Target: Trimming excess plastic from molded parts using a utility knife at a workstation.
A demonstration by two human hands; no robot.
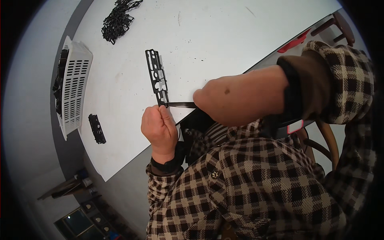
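Note:
My left hand [159, 127] is closed, its thumb and fingers pinching the near end of a long black plastic frame [155, 72]. The frame is narrow with round and square openings, and it points away from me over the white table. My right hand [214, 102] is closed on a thin, dark blade-like tool [181, 105]. The tool's handle and my right fingers are hidden behind the back of the hand. Its tip meets the frame just above my left thumb; whether it cuts in there is too small to tell.
A white slatted basket [77, 86] holding black parts stands at the table's left edge. Another black piece [97, 129] lies near it. A tangled pile of black frames [118, 22] sits at the far left. Small black crumbs dot the white table [224, 36]. A wooden stool [336, 26] stands beyond the right edge.

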